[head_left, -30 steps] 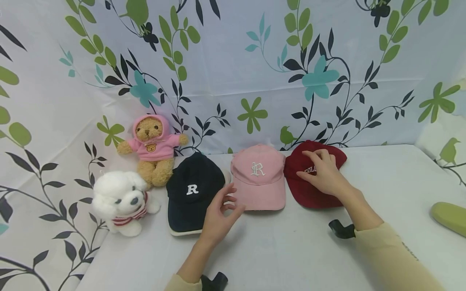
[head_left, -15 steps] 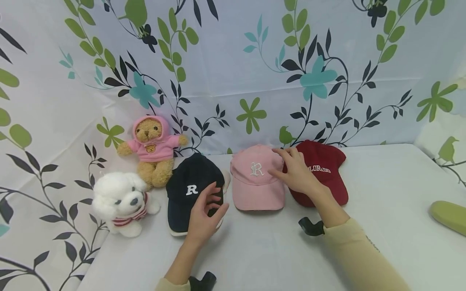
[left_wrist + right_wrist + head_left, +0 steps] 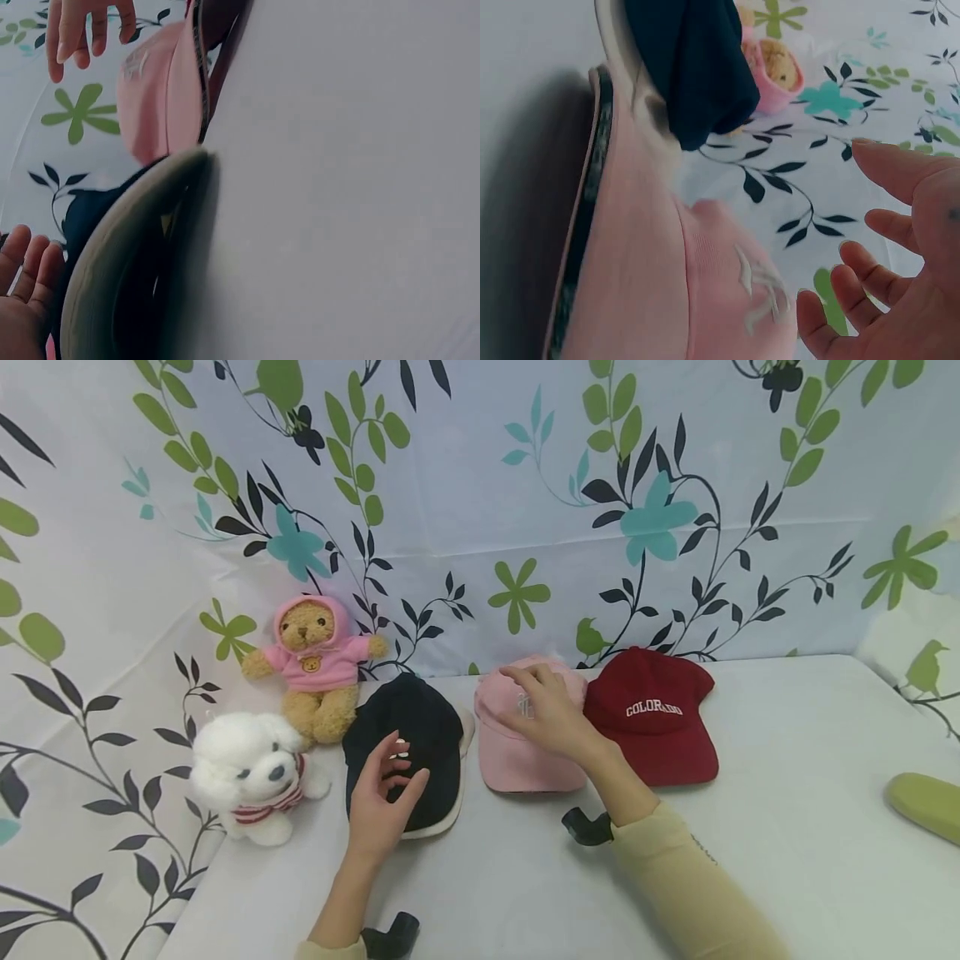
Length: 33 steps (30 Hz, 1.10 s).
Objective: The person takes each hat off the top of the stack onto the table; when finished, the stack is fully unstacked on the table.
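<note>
Both hands hold nothing, fingers loosely bent. Left hand (image 3: 378,806) over black cap (image 3: 433,760), right hand (image 3: 551,714) over pink cap (image 3: 534,770); contact hard to call from these angles. From pink cap: black cap at 9 o'clock, red cap (image 3: 660,747) at 3, right alongside. From black cap: teddy bear (image 3: 318,662) at 10–11, white plush dog (image 3: 243,764) at 9. Red cap reads COLORADO; pink cap's white R part-covered. Surface (image 3: 540,877) runs from brims toward 6; back edge meets printed cloth (image 3: 450,468).

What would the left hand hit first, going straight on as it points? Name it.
Probably the black cap: in the head view it lies just ahead of the left hand. Depth is unclear; the hand might clear its top.
</note>
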### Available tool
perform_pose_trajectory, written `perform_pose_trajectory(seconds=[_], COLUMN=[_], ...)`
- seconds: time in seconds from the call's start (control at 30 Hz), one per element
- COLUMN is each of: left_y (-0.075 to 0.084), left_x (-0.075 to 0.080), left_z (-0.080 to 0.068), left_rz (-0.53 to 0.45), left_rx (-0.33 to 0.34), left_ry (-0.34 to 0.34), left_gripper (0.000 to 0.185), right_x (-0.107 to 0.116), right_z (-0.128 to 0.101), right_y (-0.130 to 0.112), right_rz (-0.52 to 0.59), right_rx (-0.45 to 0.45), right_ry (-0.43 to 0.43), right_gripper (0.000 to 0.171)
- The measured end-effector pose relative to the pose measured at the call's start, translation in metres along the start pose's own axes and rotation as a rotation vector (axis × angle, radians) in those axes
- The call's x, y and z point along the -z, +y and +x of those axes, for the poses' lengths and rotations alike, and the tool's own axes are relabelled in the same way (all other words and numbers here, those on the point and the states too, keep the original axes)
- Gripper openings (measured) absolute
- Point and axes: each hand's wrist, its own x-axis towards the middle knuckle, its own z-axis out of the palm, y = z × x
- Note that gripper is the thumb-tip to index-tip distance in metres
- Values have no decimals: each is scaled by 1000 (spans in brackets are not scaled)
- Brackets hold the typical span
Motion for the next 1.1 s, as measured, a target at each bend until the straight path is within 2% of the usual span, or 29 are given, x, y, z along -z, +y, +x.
perform_pose_trajectory(seconds=[0.07,0.37,0.57,0.73,0.93,1.1], left_y=[-8,-22,-30,-36,-41,-44], left_x=[6,25,34,42,49,52], left_z=[2,6,8,7,6,5], left_rz=[19,153,265,277,263,285], left_rx=[2,26,77,128,198,244], left_ry=[23,118,172,200,209,197], left_gripper=[63,59,59,59,59,63], right_x=[-6,-27,-39,-50,-65,-77], right_z=[4,17,26,33,45,51], right_y=[-4,-21,-32,-37,-34,-32], right_rz=[-2,52,93,92,151,197], right_rx=[-4,44,85,109,130,92], right_ry=[-11,-59,-68,-65,-78,-70], right_gripper=[63,64,63,62,61,60])
